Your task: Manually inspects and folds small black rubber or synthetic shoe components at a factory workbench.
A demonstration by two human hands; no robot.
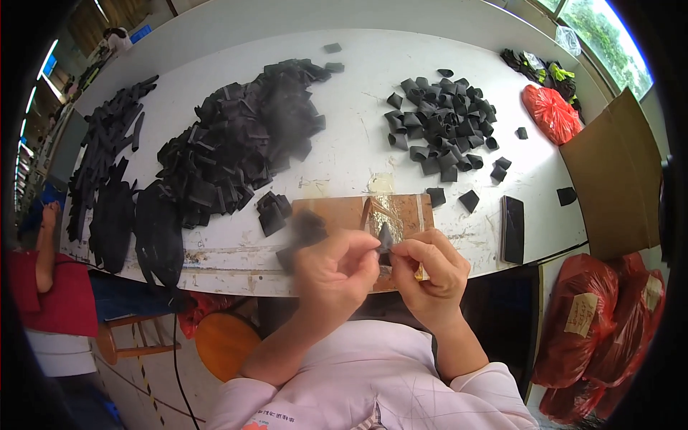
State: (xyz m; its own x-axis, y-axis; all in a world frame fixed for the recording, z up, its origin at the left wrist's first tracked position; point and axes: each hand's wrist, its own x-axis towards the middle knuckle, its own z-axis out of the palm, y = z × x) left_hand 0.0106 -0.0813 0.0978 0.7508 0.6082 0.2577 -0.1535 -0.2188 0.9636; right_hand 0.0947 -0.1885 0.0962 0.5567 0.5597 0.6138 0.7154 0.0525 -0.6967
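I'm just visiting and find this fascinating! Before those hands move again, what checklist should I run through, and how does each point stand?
1. Both hands at the small dark piece: ok; left hand and right hand meet there, above the brown board.
2. Firm grip by the fingers: cannot tell; the contact is partly hidden.
3. Dark phone clear of the hands: ok; it lies to their right.
4. Sharp view of the dark material by the left hand: not ok; it is blurred.
5. Curled pieces separate from the larger heap: ok; white tabletop shows between.
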